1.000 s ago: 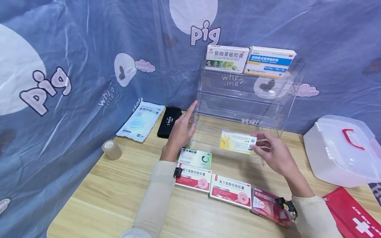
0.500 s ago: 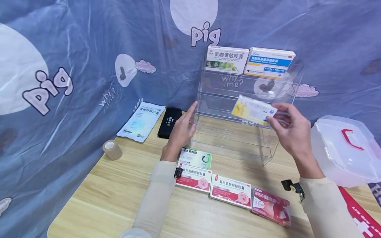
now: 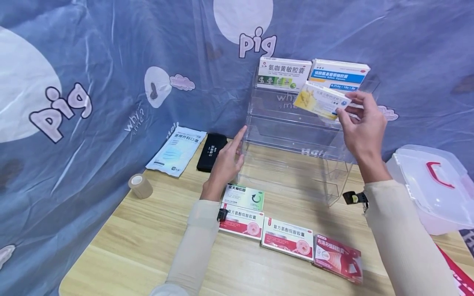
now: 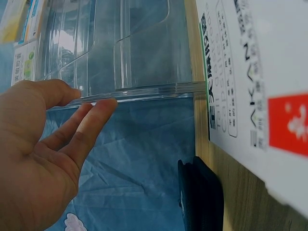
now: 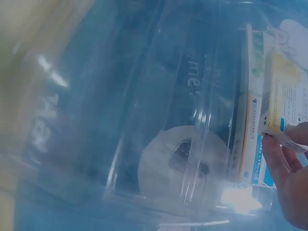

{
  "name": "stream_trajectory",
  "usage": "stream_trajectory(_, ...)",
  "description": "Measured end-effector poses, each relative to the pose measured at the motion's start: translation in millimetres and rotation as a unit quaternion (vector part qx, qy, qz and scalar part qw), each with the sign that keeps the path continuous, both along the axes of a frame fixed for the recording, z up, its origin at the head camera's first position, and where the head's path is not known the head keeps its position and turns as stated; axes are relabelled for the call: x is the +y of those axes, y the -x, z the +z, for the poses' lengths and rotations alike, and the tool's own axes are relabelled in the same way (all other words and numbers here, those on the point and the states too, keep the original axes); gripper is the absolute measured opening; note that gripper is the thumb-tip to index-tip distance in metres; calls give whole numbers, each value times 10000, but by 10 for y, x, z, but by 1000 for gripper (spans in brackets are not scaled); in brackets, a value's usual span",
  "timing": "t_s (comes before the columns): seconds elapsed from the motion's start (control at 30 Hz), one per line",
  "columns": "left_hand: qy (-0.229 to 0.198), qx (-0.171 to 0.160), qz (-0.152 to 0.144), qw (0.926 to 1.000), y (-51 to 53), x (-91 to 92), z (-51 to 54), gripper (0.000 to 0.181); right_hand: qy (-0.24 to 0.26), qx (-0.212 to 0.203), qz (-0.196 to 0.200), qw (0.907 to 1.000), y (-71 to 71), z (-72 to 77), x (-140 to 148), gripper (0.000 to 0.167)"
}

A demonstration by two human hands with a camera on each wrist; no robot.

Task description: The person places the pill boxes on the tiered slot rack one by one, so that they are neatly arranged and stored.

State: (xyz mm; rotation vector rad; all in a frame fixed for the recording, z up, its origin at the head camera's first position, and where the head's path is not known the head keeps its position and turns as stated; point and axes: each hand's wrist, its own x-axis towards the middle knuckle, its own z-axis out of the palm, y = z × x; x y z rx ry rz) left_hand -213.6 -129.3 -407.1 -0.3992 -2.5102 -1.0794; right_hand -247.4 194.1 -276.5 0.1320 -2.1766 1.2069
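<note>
Right arm: reached forward and up from the lower right in a beige sleeve (image 3: 403, 230), forearm aslant toward the upper tiers of a clear acrylic display rack (image 3: 292, 129). The right hand (image 3: 364, 129) pinched the right end of a yellow-and-white medicine box (image 3: 320, 100), thumb on the printed front, fingers behind.

Box: in the air before the rack, just below its top row, overlapping the lower part of the glucosamine sulfate capsule box (image 3: 338, 74) in the head view; contact could not be judged. Its long axis ran crosswise, sloping down to the right; the yellow end pointed left, free of the grip, printed face toward the wearer.

Left arm: stretched forward over the desk (image 3: 122, 246). The left hand (image 3: 225, 164) had its fingers extended, not wrapped, fingertips (image 4: 108, 106) against the rack's left side edge.
</note>
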Motion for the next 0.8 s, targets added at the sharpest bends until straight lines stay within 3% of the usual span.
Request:
stream_trajectory(0.17,28,10,22,10000,10,4,-3,97,-86,229,86,9997,203,94,-81,37)
stream_trajectory(0.3,19,1,18,10000,9,10,-5,97,-450,184,25,9988,300,85,-146,38)
stream_trajectory(0.43,-19,18,-29,10000,3,14,-4,96,-755,105,56,9971,344,26,-199,40)
stream_trajectory(0.8,19,43,20,10000,-3,15,11,96,-1210,-332,687,9897,424,-134,-326,40)
